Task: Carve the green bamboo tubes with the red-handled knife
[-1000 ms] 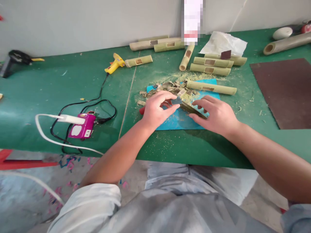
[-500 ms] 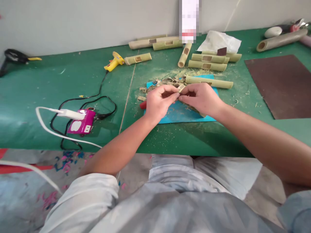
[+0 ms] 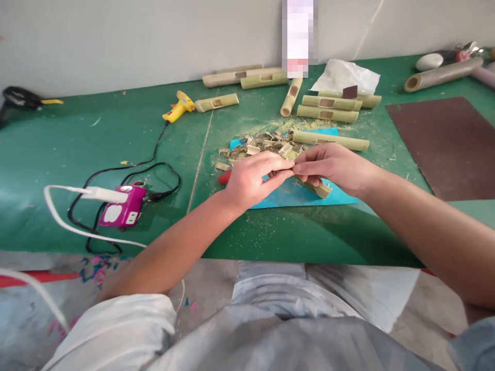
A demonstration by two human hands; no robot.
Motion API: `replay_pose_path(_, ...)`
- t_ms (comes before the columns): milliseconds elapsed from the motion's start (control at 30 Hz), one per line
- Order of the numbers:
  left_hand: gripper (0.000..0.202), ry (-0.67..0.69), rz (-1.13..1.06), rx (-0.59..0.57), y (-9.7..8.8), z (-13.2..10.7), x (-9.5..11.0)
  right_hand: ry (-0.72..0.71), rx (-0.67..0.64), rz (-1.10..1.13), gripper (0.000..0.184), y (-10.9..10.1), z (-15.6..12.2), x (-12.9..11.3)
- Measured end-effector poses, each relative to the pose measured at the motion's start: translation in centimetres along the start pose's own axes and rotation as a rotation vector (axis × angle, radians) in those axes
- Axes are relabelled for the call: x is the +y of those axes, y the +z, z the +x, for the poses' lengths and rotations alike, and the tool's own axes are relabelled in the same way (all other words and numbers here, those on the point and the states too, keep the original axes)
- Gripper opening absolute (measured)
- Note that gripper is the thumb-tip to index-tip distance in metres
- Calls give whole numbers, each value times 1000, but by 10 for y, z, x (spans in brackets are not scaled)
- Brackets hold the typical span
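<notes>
My left hand [image 3: 253, 178] and my right hand [image 3: 334, 167] meet fingertip to fingertip over a blue mat [image 3: 301, 193] on the green table [image 3: 116, 139]. The right hand's fingers are closed round a short bamboo piece [image 3: 319, 188] whose end sticks out below the palm. The left hand's fingers are pinched together against the same piece; a red object [image 3: 225, 177] shows just left of this hand. A pile of bamboo chips [image 3: 266, 144] and a long bamboo tube [image 3: 330, 140] lie just beyond the hands.
Several cut bamboo tubes [image 3: 328, 108] lie at the back with a white bag [image 3: 344, 76]. A yellow glue gun [image 3: 178, 107] with black cord leads to a purple power strip [image 3: 121, 211]. A brown sheet [image 3: 452, 144] lies at the right.
The hands lifted off the mat, came together, and now hold the bamboo piece a little lower and flatter. The view has shifted slightly.
</notes>
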State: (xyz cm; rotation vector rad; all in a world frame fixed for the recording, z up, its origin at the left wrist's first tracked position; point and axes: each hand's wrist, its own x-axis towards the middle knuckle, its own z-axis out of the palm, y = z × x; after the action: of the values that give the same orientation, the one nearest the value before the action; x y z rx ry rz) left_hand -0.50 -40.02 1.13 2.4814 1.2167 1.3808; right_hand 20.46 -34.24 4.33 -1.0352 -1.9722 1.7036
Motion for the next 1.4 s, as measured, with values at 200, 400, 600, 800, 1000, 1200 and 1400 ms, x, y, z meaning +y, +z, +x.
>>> replay_pose_path(200, 7, -23, 104, 89, 8, -3, -19, 47, 285, -796, 34, -7, -21, 7)
replay_pose_path(400, 8, 70, 261, -4, 16, -8, -27, 48, 193, -1264, 30, 3, -34, 24)
replay_pose_path(600, 9, -10, 251, -41, 18, -11, -34, 18, 214, -1296, 22, 19, -35, 31)
replay_pose_path(800, 11, -71, 260, -90, 18, -10, -33, -66, 305, -1258, 26, 26, -39, 41)
replay_pose_path(1000, 11, -83, 250, -75, 20, -6, -33, -145, 344, -1227, 28, 25, -40, 44)
replay_pose_path(1200, 11, -88, 216, -40, 21, -6, -34, -280, 417, -1200, 23, 23, -41, 45)
replay_pose_path(1400, 11, -108, 220, -63, 22, -5, -34, -316, 379, -1115, 17, 22, -39, 49)
